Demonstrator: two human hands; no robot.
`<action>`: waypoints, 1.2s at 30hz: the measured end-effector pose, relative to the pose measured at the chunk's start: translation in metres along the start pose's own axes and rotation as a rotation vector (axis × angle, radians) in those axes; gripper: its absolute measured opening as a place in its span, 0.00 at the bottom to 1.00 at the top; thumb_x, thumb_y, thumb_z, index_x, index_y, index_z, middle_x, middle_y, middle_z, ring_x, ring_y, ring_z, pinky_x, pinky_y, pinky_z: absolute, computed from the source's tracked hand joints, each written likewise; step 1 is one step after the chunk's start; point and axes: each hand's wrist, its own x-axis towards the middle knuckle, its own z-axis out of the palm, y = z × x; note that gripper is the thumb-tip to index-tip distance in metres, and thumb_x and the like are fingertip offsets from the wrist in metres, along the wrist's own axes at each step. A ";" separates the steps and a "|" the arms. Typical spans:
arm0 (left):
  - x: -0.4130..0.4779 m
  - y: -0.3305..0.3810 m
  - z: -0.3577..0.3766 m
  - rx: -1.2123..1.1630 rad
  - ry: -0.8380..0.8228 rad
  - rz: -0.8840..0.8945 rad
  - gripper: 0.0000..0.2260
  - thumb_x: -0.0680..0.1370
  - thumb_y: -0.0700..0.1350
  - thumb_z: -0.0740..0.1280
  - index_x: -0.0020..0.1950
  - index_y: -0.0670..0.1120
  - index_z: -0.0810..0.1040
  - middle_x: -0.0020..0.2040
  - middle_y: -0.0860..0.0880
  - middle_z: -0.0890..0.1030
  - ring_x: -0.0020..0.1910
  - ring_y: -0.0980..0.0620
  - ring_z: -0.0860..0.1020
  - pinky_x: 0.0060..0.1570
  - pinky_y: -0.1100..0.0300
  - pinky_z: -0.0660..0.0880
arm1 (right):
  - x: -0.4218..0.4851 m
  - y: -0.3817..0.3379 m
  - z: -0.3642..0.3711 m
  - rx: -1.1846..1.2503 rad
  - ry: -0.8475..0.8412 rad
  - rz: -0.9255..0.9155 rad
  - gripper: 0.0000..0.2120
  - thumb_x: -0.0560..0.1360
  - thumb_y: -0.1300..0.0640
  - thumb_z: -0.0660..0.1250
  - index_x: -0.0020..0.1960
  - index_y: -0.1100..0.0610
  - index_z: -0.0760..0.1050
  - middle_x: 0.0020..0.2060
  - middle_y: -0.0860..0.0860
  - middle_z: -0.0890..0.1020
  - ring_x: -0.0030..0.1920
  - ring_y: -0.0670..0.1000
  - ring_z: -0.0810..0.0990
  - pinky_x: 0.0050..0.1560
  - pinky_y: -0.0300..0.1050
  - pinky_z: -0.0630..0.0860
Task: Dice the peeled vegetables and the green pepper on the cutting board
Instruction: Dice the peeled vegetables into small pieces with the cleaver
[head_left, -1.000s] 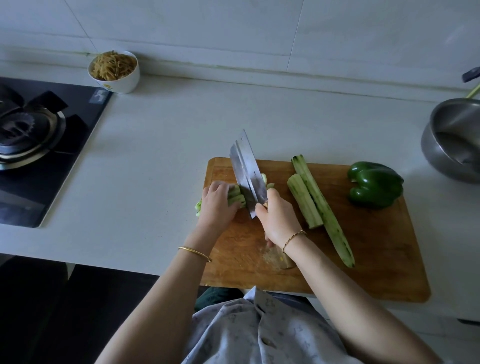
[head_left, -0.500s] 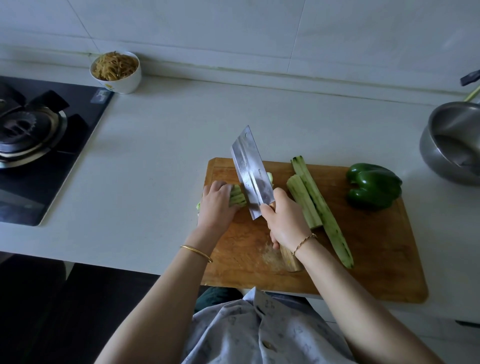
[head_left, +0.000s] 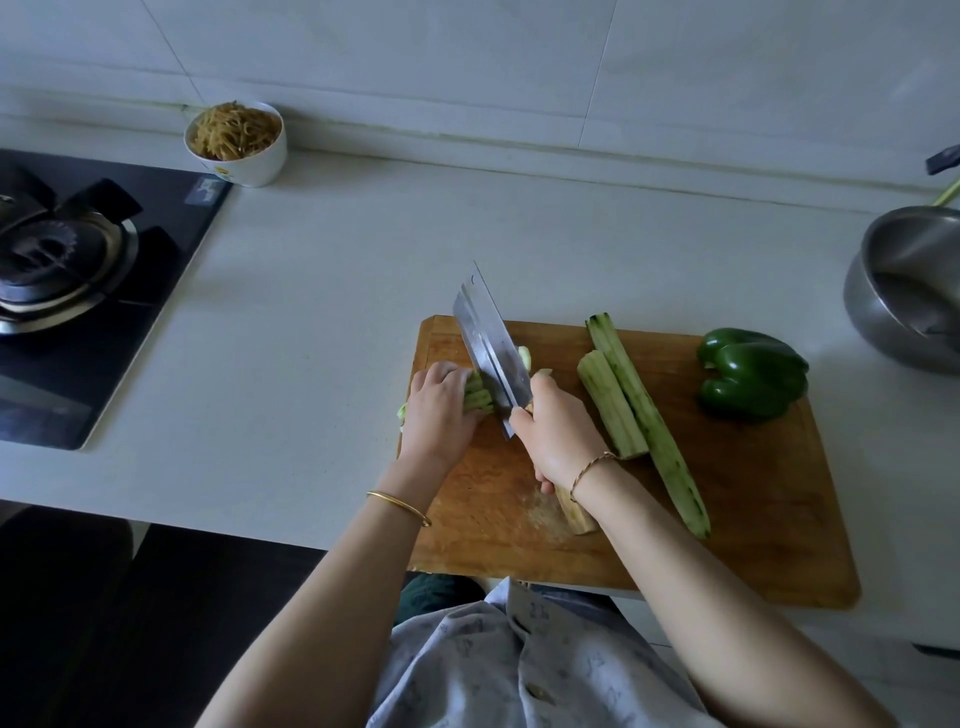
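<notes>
Slicing a bundle of strips (head_left: 478, 397) with a cleaver (head_left: 491, 348) on the cutting board (head_left: 753, 519).

Round the board, the pale counter (head_left: 311, 312) carries a black gas hob (head_left: 78, 291) well off the board's left side, a steel pot (head_left: 914, 291) beyond its far right corner and a white bowl (head_left: 239, 145) of shredded food far past its far left corner. Two long peeled vegetable pieces (head_left: 649, 421) lie touching, side by side, mid-board; the green pepper (head_left: 750, 371) sits whole near the far right edge. At the board's far left the right hand (head_left: 558, 436) wraps curled fingers round the cleaver's wooden handle, blade meeting the strips. The left hand (head_left: 439, 410), fingers curled, holds the bundle down at the left edge, just beside the blade.
</notes>
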 end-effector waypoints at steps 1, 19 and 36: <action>0.000 0.000 0.000 -0.008 0.003 0.006 0.20 0.75 0.43 0.69 0.66 0.45 0.73 0.64 0.46 0.72 0.65 0.46 0.65 0.63 0.55 0.64 | 0.001 0.000 0.002 -0.009 0.006 0.002 0.09 0.81 0.58 0.55 0.59 0.60 0.64 0.39 0.56 0.76 0.25 0.55 0.76 0.25 0.52 0.79; 0.000 0.001 -0.004 -0.019 -0.048 0.023 0.22 0.75 0.46 0.70 0.68 0.45 0.71 0.67 0.46 0.69 0.67 0.46 0.63 0.66 0.55 0.61 | -0.006 0.012 0.001 0.162 0.116 0.000 0.06 0.81 0.57 0.57 0.49 0.59 0.64 0.31 0.53 0.72 0.19 0.50 0.71 0.17 0.38 0.68; -0.002 0.002 -0.002 -0.040 -0.020 0.013 0.18 0.76 0.45 0.68 0.66 0.46 0.74 0.65 0.47 0.71 0.65 0.46 0.64 0.64 0.56 0.63 | 0.003 0.004 0.014 0.037 0.072 0.032 0.04 0.81 0.58 0.56 0.50 0.59 0.64 0.37 0.55 0.76 0.28 0.56 0.78 0.26 0.52 0.79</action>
